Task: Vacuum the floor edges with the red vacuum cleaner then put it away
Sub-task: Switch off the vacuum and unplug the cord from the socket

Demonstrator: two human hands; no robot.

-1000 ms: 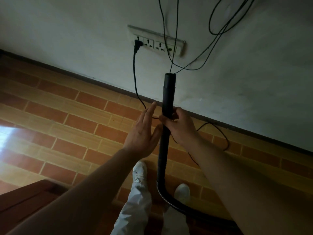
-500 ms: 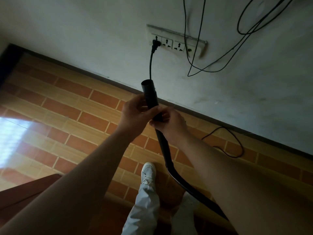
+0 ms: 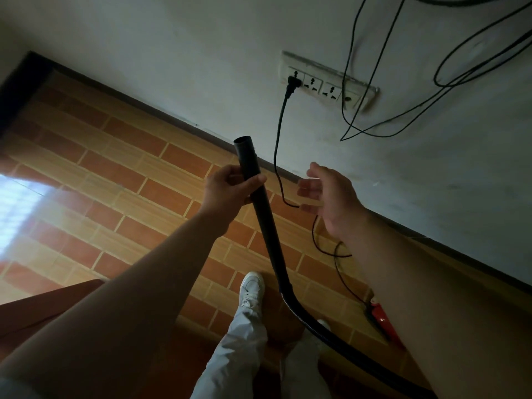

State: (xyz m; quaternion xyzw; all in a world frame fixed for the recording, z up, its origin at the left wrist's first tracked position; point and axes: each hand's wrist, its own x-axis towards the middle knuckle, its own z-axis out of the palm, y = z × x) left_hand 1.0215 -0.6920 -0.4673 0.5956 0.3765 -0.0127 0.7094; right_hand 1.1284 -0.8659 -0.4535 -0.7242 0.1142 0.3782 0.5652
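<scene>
With left hand point(image 3: 229, 187) wrapped round the tube point(image 3: 266, 226) and right hand point(image 3: 331, 197) spread free, lower its tip to the skirting point(image 3: 172, 116), clear of the cord point(image 3: 277, 156); red vacuum cleaner point(image 3: 380, 315) seemingly half-hidden, near right.

- Left hand point(image 3: 227, 188), right hand point(image 3: 331, 197): bare.
- Left forearm point(image 3: 144, 283), right forearm point(image 3: 417, 283): unsleeved down to the lower frame edge.
- Trousers point(image 3: 239, 349): pale grey-white, loose, creased, bottom centre.
- Left shoe point(image 3: 252, 286): white laced sneaker.
- Right shoe point(image 3: 322, 323): white toe only.

Home room, brick-pattern tiled floor point(image 3: 121, 180), wall socket strip point(image 3: 328, 82)
</scene>
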